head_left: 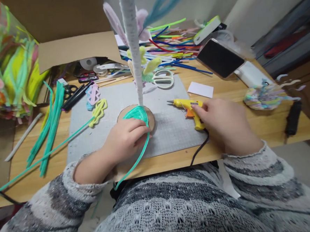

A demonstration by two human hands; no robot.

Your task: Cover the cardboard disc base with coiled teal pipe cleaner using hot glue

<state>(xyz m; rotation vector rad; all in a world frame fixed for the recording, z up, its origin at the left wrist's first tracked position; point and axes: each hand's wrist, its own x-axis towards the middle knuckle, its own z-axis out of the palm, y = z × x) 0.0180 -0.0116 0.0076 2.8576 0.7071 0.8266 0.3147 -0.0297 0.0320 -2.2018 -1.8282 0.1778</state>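
Fingers of the left hand curl together over the near edge of the wooden disc, at the green strand coiled on it; whether they pinch cannot be told. Right of the disc, the right hand arches back-up, thumb against the yellow glue gun, other fingers hidden.

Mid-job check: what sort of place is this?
Likely a craft workbench, judging by the yellow glue gun, the bundle of green fuzzy stems and the grey mat on the wooden tabletop.
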